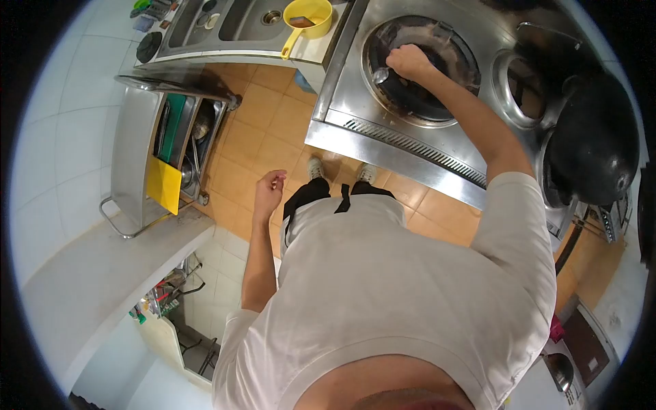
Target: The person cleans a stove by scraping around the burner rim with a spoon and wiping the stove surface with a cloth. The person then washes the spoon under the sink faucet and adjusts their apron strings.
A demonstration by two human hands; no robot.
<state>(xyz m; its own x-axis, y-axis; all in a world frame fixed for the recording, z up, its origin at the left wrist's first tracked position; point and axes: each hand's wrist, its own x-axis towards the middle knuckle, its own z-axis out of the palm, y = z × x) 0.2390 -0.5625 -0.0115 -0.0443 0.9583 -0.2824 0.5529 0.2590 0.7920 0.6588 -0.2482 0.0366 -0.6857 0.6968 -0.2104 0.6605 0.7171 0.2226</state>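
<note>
"Orange tiles (pixel 260 113) covered the kitchen floor, and a steel stove (pixel 345 92) stood on it. Where was the right hand (pixel 408 62)?"

"Over the large burner (pixel 459 58), with the arm stretched forward. Its fingers were curled narrow, nearly a fist."

"Around something?"

"I couldn't tell; the back of the hand hid the palm side. Just beside those fingers, on the side nearer the body, was a dark cylinder (pixel 394 83) with a silvery end, within the burner's outline. Whether they touched it, I couldn't tell either."

"And the left hand (pixel 268 195)?"

"It was held out beside the body, above the tiles and well apart from the stove. Its fingers were loosely bent, holding nothing that I could see."

"What stood around them?"

"Left of those fingers was a metal cart (pixel 125 150), with a yellow sheet (pixel 164 186) and a green board (pixel 173 126). Farther ahead of them was the sink (pixel 246 22)."

"And around the right fingers?"

"To their left, a yellow scoop (pixel 321 31) sat beside the sink, with something brown inside. To their right was a smaller burner (pixel 501 82), and farther right, a big black wok (pixel 593 147)."
</note>
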